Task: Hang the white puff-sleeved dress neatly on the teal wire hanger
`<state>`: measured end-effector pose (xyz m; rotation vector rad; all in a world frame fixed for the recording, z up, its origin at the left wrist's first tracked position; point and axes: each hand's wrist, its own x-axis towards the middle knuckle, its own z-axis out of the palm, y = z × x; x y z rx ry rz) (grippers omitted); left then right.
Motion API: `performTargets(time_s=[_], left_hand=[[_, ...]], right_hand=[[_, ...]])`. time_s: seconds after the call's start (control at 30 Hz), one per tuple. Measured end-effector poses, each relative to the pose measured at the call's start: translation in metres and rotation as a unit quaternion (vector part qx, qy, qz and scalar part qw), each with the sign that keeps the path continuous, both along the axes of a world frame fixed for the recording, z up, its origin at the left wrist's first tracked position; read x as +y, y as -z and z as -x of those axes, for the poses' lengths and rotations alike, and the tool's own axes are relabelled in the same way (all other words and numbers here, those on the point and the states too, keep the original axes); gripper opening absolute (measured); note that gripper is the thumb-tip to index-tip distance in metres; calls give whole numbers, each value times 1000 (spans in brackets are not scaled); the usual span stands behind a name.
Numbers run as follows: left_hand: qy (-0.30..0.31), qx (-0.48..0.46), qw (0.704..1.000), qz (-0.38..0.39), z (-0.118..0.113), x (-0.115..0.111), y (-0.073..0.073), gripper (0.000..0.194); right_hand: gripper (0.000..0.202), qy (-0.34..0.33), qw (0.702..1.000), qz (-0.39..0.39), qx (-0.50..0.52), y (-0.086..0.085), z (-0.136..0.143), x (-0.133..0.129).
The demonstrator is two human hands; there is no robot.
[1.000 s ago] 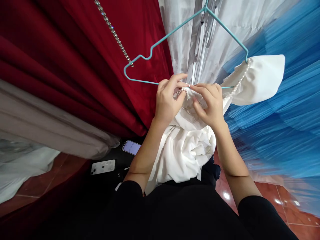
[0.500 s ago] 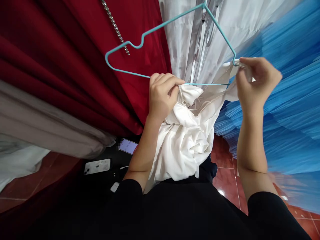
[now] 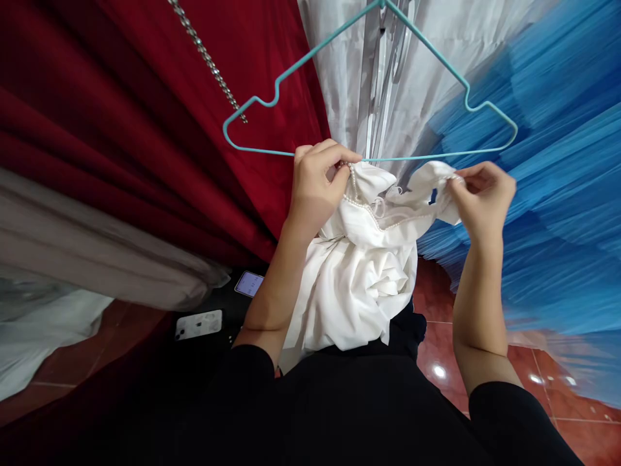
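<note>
Both hands are pinched on the white garment (image 3: 354,285), which lies bunched in front of the person's black top (image 3: 339,414), its upper edge raised between them.

At far left, white cloth (image 3: 53,323) spills onto the red tiles, below grey cloth (image 3: 97,239) that slants down toward the phones. Above that, red cloth (image 3: 208,162) falls in deep folds, and a glittering chain (image 3: 206,58) hangs before it, its lower end by the left corner of the hanger (image 3: 407,158). On a dark surface near the left forearm are two phones: a white phone (image 3: 198,325), back up, and, just beyond it, a lit phone (image 3: 249,283), screen up, its digits too small to read.

Next comes the left hand (image 3: 320,178), thumb and fingers closed on one pearl-trimmed strap right at the bar of the blue-green hanger; whether it also grips the bar cannot be told. From there the pearls (image 3: 374,217) dip along the neckline and climb again, with thin white loops (image 3: 380,208) inside. Behind the hanger stand metal rods (image 3: 376,110) against a white drape (image 3: 436,71).

To the right, the right hand (image 3: 482,194) pinches the other strap between thumb and fingers, below the hanger's bar. Blue tulle (image 3: 548,259) fills the far right, above red tiles (image 3: 441,336).
</note>
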<state>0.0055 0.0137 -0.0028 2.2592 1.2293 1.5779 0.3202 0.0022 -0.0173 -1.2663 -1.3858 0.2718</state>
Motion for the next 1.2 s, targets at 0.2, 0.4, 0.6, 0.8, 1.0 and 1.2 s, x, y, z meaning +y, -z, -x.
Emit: performTargets(time_s=[0.2, 0.4, 0.6, 0.8, 1.0, 1.2], left_hand=[[4, -28, 999, -15, -16, -4, 2, 30], [-13, 21, 999, -32, -12, -11, 2, 26], [-12, -33, 989, -145, 7, -24, 36, 16], [-172, -246, 952, -59, 58, -16, 65, 25], [-250, -264, 916, -168, 105, 20, 5, 27], [-226, -197, 939, -168, 95, 34, -42, 38]], right_hand=[[15, -97, 959, -148, -220, -21, 51, -17], [22, -114, 947, -160, -255, -18, 81, 11], [21, -113, 941, -212, -240, -1, 83, 13], [22, -121, 948, -193, -221, -10, 76, 12], [20, -118, 955, -175, -207, -9, 75, 11], [19, -108, 960, -181, -185, -7, 81, 7]])
